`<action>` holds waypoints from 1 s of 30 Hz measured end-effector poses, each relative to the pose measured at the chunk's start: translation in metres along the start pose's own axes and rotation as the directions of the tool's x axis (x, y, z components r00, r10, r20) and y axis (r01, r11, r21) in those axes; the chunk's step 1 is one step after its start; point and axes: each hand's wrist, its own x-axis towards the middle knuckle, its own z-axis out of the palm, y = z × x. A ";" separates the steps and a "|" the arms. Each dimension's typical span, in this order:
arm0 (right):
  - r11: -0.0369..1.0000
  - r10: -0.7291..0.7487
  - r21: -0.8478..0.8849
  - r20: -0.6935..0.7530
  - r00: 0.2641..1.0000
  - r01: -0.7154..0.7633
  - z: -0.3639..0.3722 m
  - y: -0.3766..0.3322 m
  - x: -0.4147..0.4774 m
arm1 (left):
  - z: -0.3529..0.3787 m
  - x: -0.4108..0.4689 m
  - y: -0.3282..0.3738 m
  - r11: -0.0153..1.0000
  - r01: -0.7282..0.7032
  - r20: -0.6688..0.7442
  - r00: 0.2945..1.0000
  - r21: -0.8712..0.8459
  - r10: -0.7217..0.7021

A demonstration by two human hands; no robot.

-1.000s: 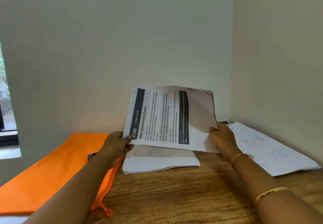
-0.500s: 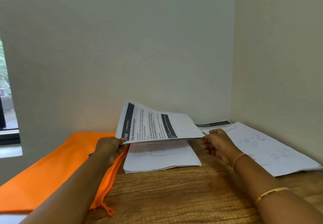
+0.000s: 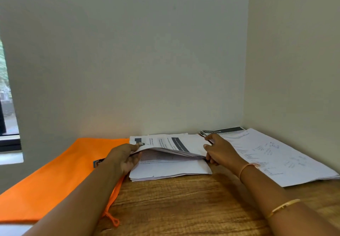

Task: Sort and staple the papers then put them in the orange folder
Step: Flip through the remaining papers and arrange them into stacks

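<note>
A printed sheet set [image 3: 169, 143] with dark header bars hovers low over the middle paper stack [image 3: 171, 171] on the wooden desk. My left hand [image 3: 125, 156] pinches its left edge; my right hand [image 3: 219, 151] grips its right edge. The sheets sag almost flat onto the stack. The orange folder [image 3: 60, 173] lies flat to the left, partly under my left forearm, its zipper pull [image 3: 112, 219] hanging near the front. A second pile of papers [image 3: 276, 154] with handwriting lies to the right. No stapler is in view.
The wooden desk [image 3: 184, 204] sits in a corner, with walls close behind and on the right. A window [image 3: 7, 110] is at the far left. A printed page with a dark header [image 3: 222, 130] peeks out behind the right pile.
The printed sheets, held upright facing me a second ago, have been tilted down and lowered nearly onto the middle stack. Both hands dropped with them.
</note>
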 end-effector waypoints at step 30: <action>0.907 -0.225 -0.327 0.157 0.962 0.265 0.029 -0.019 -0.018 | -0.003 -0.012 0.006 0.974 0.035 0.027 0.999 0.223 -0.042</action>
